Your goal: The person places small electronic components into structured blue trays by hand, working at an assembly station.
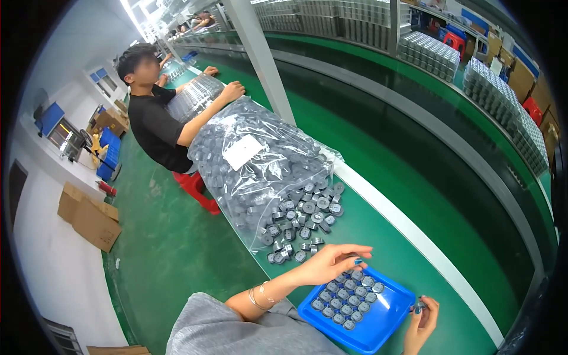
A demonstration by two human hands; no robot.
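A blue tray (387,331) rests at the near end of the green bench, with rows of small round grey-and-silver parts (344,293) standing in its left and middle portion. Above the tray's far edge my left hand (328,264) hovers, fingers stretched out and thumb below them; I see nothing held in it. My right hand (422,325) is at the tray's right side, its thumb and fingertips pinching one small round part (420,305). Beyond the tray lies a loose heap of the same parts (305,216), spilling from the mouth of a large clear plastic bag (266,151).
A white label (243,152) lies on the bag. Farther along, a co-worker in a black shirt (157,127) sits on a red stool (198,192) beside clear trays (198,94). A white post (260,59) rises behind the bag. A dark conveyor channel (378,136) curves along the right.
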